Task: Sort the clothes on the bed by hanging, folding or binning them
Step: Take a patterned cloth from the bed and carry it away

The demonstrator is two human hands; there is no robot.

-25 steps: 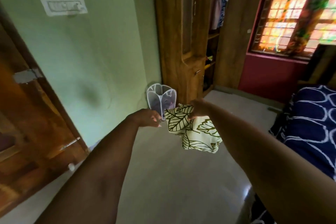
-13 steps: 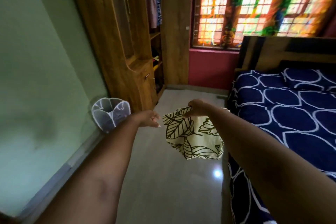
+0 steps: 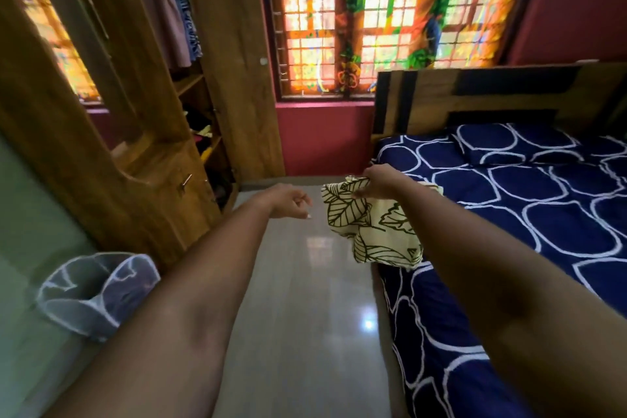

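A cream cloth with a dark leaf print (image 3: 368, 229) hangs over the floor beside the bed's near edge. My right hand (image 3: 380, 182) pinches its top edge and holds it up. My left hand (image 3: 288, 202) is stretched out just left of the cloth, fingers loosely curled, holding nothing and not touching it. The bed (image 3: 529, 214) with a navy sheet of white rings fills the right side. A white mesh laundry bin (image 3: 98, 292) stands on the floor at the lower left, against the wall.
A tall wooden wardrobe (image 3: 142, 119) stands on the left, its open section showing hung clothes (image 3: 179, 10) and shelves. A window with a colourful curtain (image 3: 383, 20) is straight ahead. Glossy grey floor (image 3: 305, 316) runs between wardrobe and bed. A pillow (image 3: 512, 142) lies by the headboard.
The view has swung right, from the wall and bin to the bed and window. The bin has slid to the lower left. Both hands keep their pose, the right still holding the cloth.
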